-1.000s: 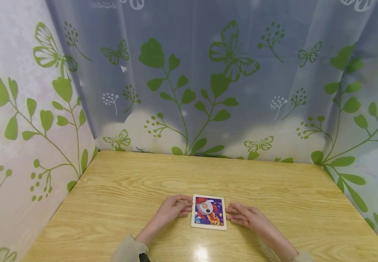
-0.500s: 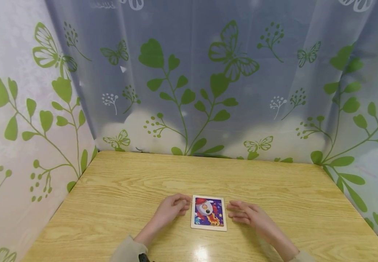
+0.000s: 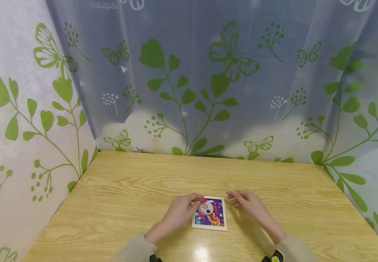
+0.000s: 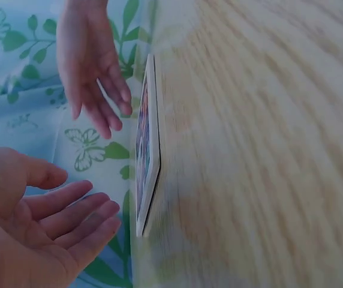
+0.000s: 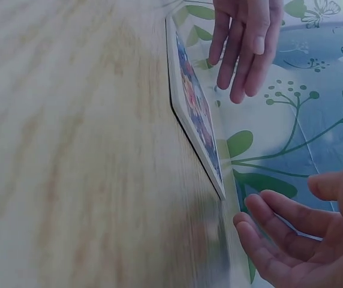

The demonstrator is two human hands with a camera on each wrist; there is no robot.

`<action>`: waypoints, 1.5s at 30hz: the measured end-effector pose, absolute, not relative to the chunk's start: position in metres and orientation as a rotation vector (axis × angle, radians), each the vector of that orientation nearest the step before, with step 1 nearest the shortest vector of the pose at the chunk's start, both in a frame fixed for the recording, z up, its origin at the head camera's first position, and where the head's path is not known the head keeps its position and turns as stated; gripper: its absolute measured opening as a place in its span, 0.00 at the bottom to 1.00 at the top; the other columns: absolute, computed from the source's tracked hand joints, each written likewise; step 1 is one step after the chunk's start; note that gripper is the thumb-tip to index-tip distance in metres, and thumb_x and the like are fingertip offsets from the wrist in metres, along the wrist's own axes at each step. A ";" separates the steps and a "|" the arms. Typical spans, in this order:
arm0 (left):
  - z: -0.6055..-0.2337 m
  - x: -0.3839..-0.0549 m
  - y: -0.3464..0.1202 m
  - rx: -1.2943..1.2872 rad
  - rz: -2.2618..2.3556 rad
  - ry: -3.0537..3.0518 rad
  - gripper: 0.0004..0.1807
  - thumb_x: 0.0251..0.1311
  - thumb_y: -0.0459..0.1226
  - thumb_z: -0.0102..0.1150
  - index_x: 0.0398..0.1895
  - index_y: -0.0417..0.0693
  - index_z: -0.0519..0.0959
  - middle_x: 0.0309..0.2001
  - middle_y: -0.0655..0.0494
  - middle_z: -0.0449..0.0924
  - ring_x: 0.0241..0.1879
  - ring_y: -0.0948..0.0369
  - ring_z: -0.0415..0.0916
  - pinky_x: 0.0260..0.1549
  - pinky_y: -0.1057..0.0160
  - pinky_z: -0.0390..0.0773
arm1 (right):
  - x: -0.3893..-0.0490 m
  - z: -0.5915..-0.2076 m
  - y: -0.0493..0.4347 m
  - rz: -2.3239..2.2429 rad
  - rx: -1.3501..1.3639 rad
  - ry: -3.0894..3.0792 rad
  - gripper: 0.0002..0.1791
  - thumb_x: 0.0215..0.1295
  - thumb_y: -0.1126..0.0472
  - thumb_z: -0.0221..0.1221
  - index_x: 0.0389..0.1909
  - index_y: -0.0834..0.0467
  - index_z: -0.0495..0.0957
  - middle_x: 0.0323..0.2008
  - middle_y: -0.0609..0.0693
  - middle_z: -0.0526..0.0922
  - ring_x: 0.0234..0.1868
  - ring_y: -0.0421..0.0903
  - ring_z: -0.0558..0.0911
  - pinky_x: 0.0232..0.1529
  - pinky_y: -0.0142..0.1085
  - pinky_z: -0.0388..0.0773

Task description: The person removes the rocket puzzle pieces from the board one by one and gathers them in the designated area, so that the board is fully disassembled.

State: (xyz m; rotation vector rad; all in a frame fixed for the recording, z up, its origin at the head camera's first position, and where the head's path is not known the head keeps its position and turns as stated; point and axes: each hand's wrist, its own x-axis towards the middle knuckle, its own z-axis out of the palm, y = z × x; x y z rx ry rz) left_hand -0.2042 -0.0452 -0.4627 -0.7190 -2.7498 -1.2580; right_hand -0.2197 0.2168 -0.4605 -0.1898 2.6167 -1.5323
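Observation:
A square picture board [image 3: 212, 218] with a pale rim lies flat on the wooden table, printed with a red and white rocket and orange flames on purple. My left hand [image 3: 181, 210] hovers at its left side, overlapping its upper left corner in the head view. To the right of the board's far corner is my right hand [image 3: 250, 204], raised off the table. Both wrist views show relaxed fingers and nothing held: the left hand [image 4: 51, 222] and the right hand [image 5: 303, 231] are each apart from the board, which appears edge-on there.
The wooden table [image 3: 136, 174] reaches back to a blue-grey curtain [image 3: 189, 91] with green leaves and butterflies. Similar printed cloth [image 3: 22, 153] hangs along the left side, and more cloth [image 3: 369, 145] on the right.
Both hands have lifted from beside the board. The left has shifted right over its corner, and the right has moved away from me and slightly left. The board stays in place.

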 end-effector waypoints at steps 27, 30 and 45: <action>-0.464 -0.184 -0.027 -1.219 -0.233 -2.968 0.29 0.74 0.48 0.54 0.75 0.50 0.68 0.77 0.52 0.61 0.76 0.55 0.58 0.70 0.42 0.66 | -0.228 -0.459 0.199 -1.124 -0.243 2.831 0.19 0.78 0.53 0.53 0.43 0.61 0.88 0.43 0.54 0.87 0.41 0.45 0.83 0.45 0.44 0.82; -0.464 -0.183 -0.027 -1.221 -0.200 -2.965 0.30 0.75 0.49 0.53 0.75 0.51 0.67 0.77 0.52 0.60 0.76 0.55 0.57 0.70 0.43 0.66 | -0.229 -0.460 0.200 -1.112 -0.247 2.834 0.18 0.78 0.53 0.54 0.43 0.60 0.88 0.43 0.54 0.87 0.41 0.45 0.82 0.45 0.44 0.81; -0.461 -0.178 -0.028 -1.247 -0.186 -3.013 0.33 0.76 0.54 0.46 0.78 0.50 0.62 0.79 0.51 0.54 0.78 0.54 0.51 0.72 0.42 0.61 | -0.228 -0.462 0.200 -1.098 -0.275 2.830 0.18 0.77 0.52 0.55 0.43 0.60 0.88 0.40 0.52 0.86 0.38 0.43 0.80 0.42 0.43 0.80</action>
